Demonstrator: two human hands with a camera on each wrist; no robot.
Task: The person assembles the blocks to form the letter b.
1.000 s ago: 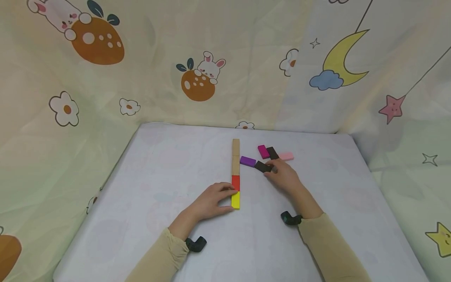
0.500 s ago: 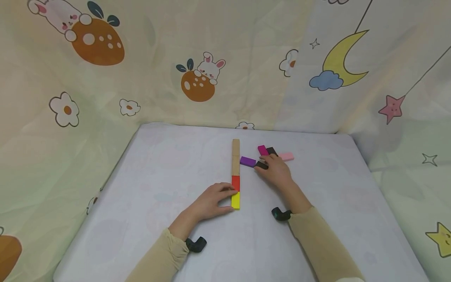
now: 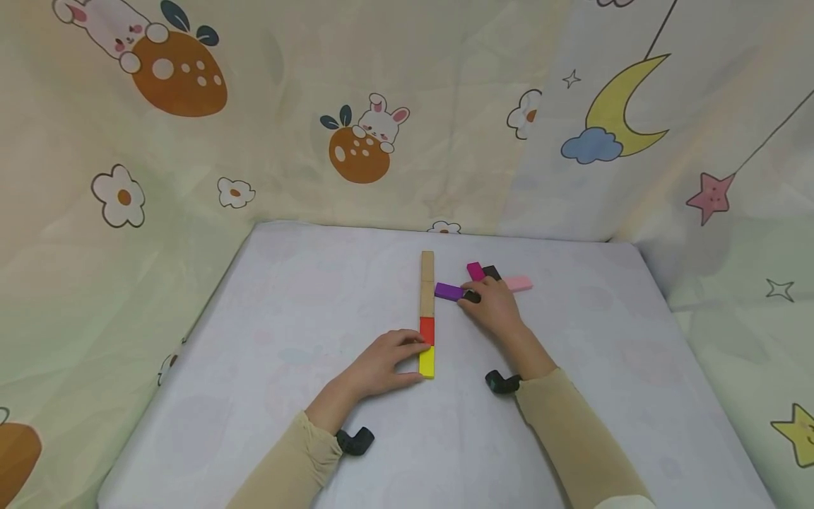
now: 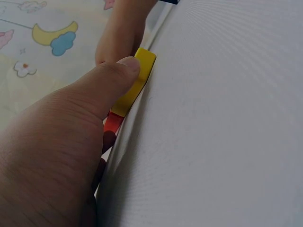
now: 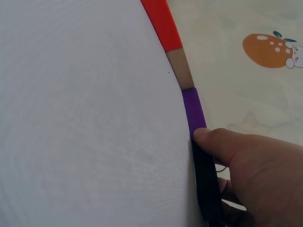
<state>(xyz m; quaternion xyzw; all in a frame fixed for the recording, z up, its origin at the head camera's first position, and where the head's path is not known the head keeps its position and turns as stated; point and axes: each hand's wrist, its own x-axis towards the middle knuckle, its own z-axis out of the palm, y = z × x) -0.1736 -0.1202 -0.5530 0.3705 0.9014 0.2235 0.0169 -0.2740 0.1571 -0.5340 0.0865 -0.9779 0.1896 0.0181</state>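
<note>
In the head view, my left hand (image 3: pixel 381 364) holds the yellow block (image 3: pixel 427 364) at the near end of a straight row. Its thumb lies at the block's near end, and its fingertips reach the joint with a red block (image 3: pixel 427 331). Beyond the red come two plain wooden blocks (image 3: pixel 427 298). A purple block (image 3: pixel 448 291) extends right from the row's side. My right hand (image 3: pixel 499 307) pinches a black block (image 3: pixel 473 297) at the purple one's right end, partly covering it. In the right wrist view the thumb is at the joint between purple and black (image 5: pixel 206 179).
Behind the right hand lie a magenta block (image 3: pixel 475 271), a second black block (image 3: pixel 492 271) and a pink block (image 3: pixel 519 283). The white table (image 3: pixel 254 318) meets a printed cloth backdrop (image 3: pixel 458 141) at its far edge. Each wrist wears a dark camera mount (image 3: pixel 355 441).
My right hand has moved left along the black block, its fingers now closer to the purple block. The left hand stays on the yellow block.
</note>
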